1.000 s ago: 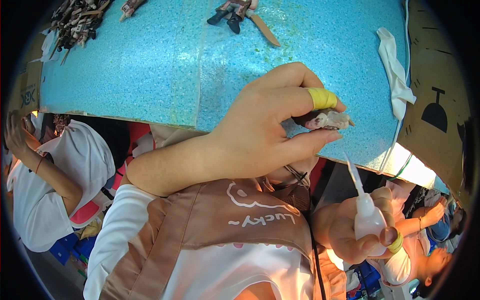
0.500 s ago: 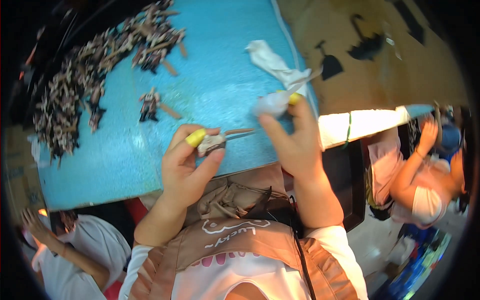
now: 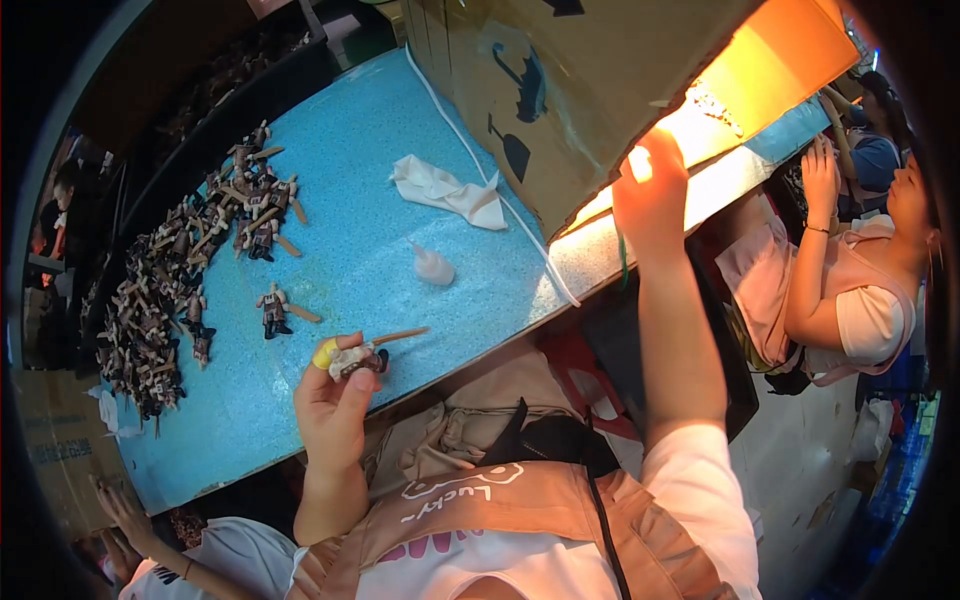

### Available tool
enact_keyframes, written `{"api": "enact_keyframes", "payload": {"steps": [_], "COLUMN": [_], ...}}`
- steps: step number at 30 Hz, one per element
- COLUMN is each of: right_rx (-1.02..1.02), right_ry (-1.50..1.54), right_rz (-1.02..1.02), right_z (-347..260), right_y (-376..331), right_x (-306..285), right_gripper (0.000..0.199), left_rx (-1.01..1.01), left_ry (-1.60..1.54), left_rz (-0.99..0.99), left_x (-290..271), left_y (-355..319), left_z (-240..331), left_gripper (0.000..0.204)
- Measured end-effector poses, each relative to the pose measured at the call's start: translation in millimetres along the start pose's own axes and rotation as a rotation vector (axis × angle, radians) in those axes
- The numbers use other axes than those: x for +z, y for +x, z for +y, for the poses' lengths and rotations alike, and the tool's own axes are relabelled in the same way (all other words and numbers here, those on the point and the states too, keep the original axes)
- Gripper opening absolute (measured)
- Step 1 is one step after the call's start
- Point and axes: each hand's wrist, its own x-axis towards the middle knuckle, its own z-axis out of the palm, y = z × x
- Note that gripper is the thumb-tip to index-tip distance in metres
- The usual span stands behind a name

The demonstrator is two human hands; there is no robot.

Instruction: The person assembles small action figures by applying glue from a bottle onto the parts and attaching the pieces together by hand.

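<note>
Near the table's front edge, my left hand (image 3: 338, 410) is closed on a small painted figurine (image 3: 358, 360) with a thin wooden stick pointing out to the right. A yellow cover sits on one of its fingers. My right arm stretches far to the right, and my right hand (image 3: 650, 195) is at the edge of the cardboard, in bright orange light. Glare and the cardboard hide its fingertips, so I cannot make out anything in them. A small white squeeze bottle (image 3: 434, 267) lies on the blue table (image 3: 350, 130). Left of it rests a single figurine (image 3: 272, 310) with its stick.
A large heap of similar figurines (image 3: 165, 310) covers the table's left side. Crumpled white tissue (image 3: 450, 193) lies near a white cable (image 3: 520, 215). A cardboard box (image 3: 600, 90) stands at the back right, beside a lit strip. One co-worker (image 3: 850, 290) is at right, another (image 3: 235, 550) lower left.
My right hand has let go of the squeeze bottle and moved right to the lit cardboard edge. My left hand still holds the figurine. The whole view has turned to the right.
</note>
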Motion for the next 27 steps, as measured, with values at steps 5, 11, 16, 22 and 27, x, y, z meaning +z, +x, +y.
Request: {"api": "enact_keyframes", "payload": {"steps": [5, 11, 16, 22, 27], "right_rx": [-0.150, -0.052, 0.158, 0.045, -0.097], "right_ry": [-0.774, 0.321, 0.630, 0.832, 0.693], "right_rz": [-0.253, -0.179, -0.141, -0.481, -0.594], "right_z": [178, 41, -93, -135, -147], "right_y": [-12, 1, -61, -75, -73], "right_x": [45, 5, -52, -31, -31], "right_gripper": [0.033, 0.018, 0.012, 0.022, 0.026], "left_rx": [-0.059, -0.148, -0.046, 0.120, 0.126], "left_ry": [-0.124, -0.161, -0.141, 0.253, 0.249], "left_rz": [-0.109, -0.062, -0.190, -0.308, -0.264], "left_x": [23, 12, 35, 24, 16], "left_y": [-1, -14, -3, -3, -9], "left_z": [0, 6, 11, 21, 18], "left_gripper": [0.040, 0.038, 0.038, 0.033, 0.034]}}
